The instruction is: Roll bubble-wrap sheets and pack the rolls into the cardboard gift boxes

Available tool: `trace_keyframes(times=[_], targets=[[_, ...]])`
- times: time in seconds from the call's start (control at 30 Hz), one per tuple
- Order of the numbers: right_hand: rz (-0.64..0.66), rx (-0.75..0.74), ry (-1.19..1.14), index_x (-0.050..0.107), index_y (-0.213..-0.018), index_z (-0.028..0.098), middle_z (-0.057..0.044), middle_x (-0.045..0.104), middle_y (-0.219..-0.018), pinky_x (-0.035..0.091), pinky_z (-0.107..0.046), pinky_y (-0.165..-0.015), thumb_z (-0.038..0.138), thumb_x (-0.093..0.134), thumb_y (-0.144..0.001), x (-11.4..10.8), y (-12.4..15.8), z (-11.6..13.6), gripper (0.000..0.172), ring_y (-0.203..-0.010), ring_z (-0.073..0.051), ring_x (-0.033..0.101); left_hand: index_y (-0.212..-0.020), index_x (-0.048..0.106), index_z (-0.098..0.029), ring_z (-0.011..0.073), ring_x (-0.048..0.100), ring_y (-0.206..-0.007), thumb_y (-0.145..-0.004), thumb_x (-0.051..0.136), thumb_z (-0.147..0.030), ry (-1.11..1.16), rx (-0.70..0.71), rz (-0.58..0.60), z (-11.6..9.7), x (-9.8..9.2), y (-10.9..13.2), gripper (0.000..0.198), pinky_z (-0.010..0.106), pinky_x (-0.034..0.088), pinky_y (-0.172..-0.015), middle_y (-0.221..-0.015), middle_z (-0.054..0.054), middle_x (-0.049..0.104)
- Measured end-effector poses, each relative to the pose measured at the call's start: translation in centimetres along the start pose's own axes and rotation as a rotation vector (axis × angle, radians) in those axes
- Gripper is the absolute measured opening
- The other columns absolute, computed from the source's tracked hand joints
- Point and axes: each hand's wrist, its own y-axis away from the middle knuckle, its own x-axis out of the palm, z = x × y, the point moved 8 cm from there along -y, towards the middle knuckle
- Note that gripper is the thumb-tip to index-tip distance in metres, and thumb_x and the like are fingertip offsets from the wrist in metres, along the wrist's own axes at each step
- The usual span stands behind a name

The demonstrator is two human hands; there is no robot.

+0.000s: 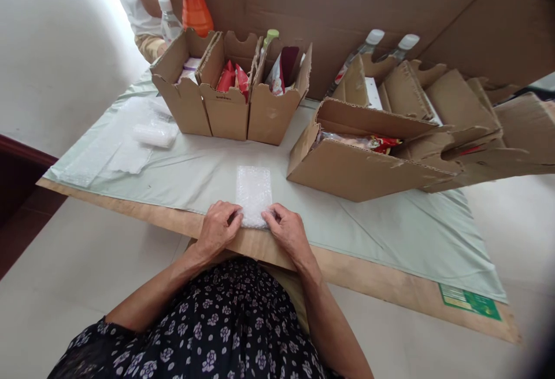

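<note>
A white bubble-wrap strip (254,191) lies flat on the pale green sheet (195,174) near the front edge of the board table. My left hand (217,227) pinches its near left corner with curled fingers. My right hand (287,230) pinches its near right corner the same way. Both hands rest at the table's wooden front edge (260,247).
Three small cardboard boxes (228,99) with red packets stand at the back left. A larger open carton (359,162) of packets lies to the right beside more flattened cartons. More bubble wrap (154,133) lies far left. Bottles and another person stand behind.
</note>
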Motion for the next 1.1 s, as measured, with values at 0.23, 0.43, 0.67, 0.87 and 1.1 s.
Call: trace_keyframes(times=[0.23, 0.43, 0.67, 0.87, 1.1], targets=[[-0.255, -0.143, 0.081, 0.066, -0.122, 0.022, -0.006, 0.075, -0.100, 0.051, -0.033, -0.074, 0.035, 0.057, -0.096, -2.0, 2.9, 0.5, 0.030, -0.070, -0.018, 0.065, -0.103, 0.073, -0.019, 0.0220, 0.066, -0.078, -0.089, 0.059, -0.017, -0.122, -0.014, 0.079, 0.2, 0.7, -0.6, 0.019, 0.036, 0.050, -0.077, -0.082, 0.004, 0.074], [-0.178, -0.602, 0.430, 0.064, -0.128, 0.022, -0.011, 0.069, -0.135, 0.042, -0.044, -0.103, 0.016, 0.055, -0.097, -0.3, 5.5, 3.6, 0.033, -0.131, -0.029, 0.057, -0.106, 0.072, -0.018, 0.0237, 0.067, -0.081, -0.090, 0.058, -0.016, -0.129, -0.020, 0.123, 0.2, 0.8, -0.7, 0.021, 0.039, 0.052, -0.078, -0.086, 0.006, 0.073], [-0.152, -0.573, 0.369, 0.072, -0.118, 0.024, -0.007, 0.078, -0.115, 0.041, -0.046, -0.103, 0.014, 0.052, -0.100, 0.2, 2.2, 3.1, 0.029, -0.129, -0.028, 0.060, -0.123, 0.066, -0.020, 0.0307, 0.060, -0.121, -0.094, 0.063, -0.025, -0.084, 0.210, 0.060, -2.2, -0.8, 0.4, 0.029, 0.049, 0.050, -0.102, -0.132, 0.014, 0.066], [-0.057, -0.478, 0.192, 0.075, -0.114, 0.024, -0.008, 0.080, -0.107, 0.047, -0.042, -0.093, 0.030, 0.051, -0.102, -0.7, 1.0, 2.4, 0.028, -0.097, -0.025, 0.071, -0.115, 0.071, -0.019, 0.0251, 0.066, -0.098, -0.096, 0.057, -0.020, 0.054, 0.132, 0.133, -1.1, -0.2, -0.5, 0.024, 0.044, 0.053, -0.090, -0.103, 0.009, 0.075], [-0.291, -0.390, 0.224, 0.073, -0.116, 0.019, -0.012, 0.077, -0.109, 0.047, -0.041, -0.088, 0.041, 0.053, -0.101, -1.9, 0.5, 1.1, 0.033, -0.098, -0.027, 0.070, -0.109, 0.073, -0.019, 0.0233, 0.067, -0.092, -0.096, 0.058, -0.022, 0.081, -0.018, 0.111, 0.6, 0.3, -2.0, 0.020, 0.040, 0.055, -0.090, -0.097, 0.008, 0.075]])
